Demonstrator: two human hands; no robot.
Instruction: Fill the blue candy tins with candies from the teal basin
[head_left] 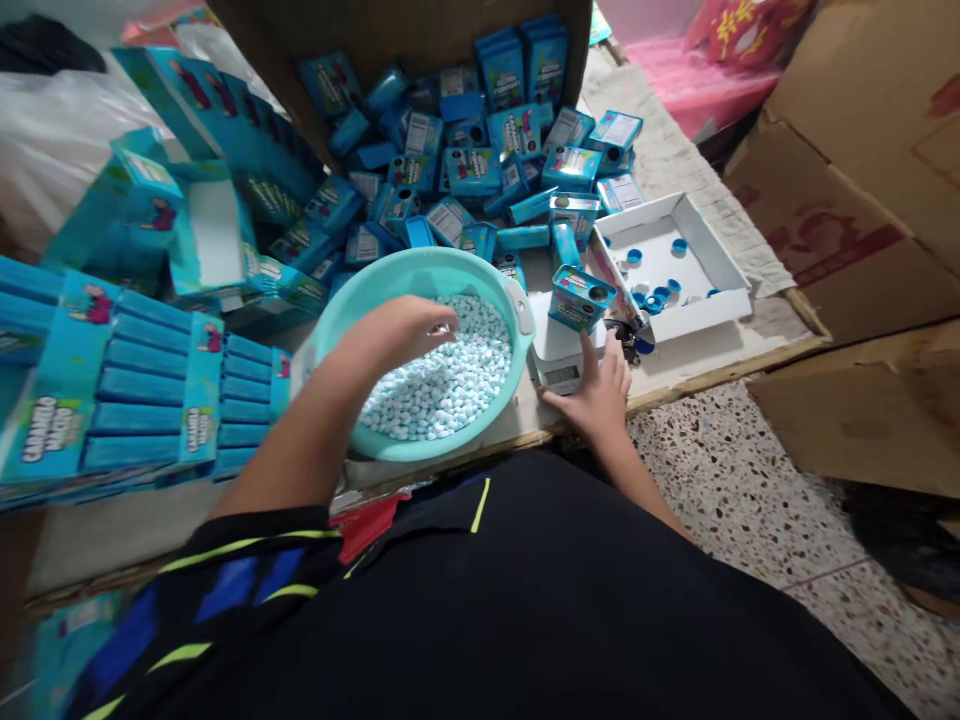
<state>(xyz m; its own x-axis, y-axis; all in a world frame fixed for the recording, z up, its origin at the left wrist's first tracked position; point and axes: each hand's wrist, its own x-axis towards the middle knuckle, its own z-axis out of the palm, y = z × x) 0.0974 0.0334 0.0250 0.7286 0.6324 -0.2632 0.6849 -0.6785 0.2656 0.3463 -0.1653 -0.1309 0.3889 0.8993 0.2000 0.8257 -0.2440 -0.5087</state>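
"At the middle of the frame, why is the left hand (409, 330) over the round turquoise plastic bowl (431, 452)?"

"Probably to reach the small pale-blue and white candies (450, 400) in it. The fingers curl, but I can't tell whether the grip has anything."

"And the right hand (600, 390), just right of centre?"

"Its grip is released, fingers spread beside the flat white scale (551, 335), perhaps to steady something."

"Where's the blue rectangular tin (581, 300)?"

"Upright on the scale, its round hole upwards, likely so it can be filled from the bowl just beside it. Fingertips are near its base; contact is unclear."

"The shallow white cardboard tray (701, 315), farther right?"

"It seems to keep the small round blue caps (679, 245) together on the table (660, 120)."

"And up at the top centre?"

"A heap of similar blue tins (472, 170), spilling from a big brown cardboard box (427, 25), presumably kept within reach."
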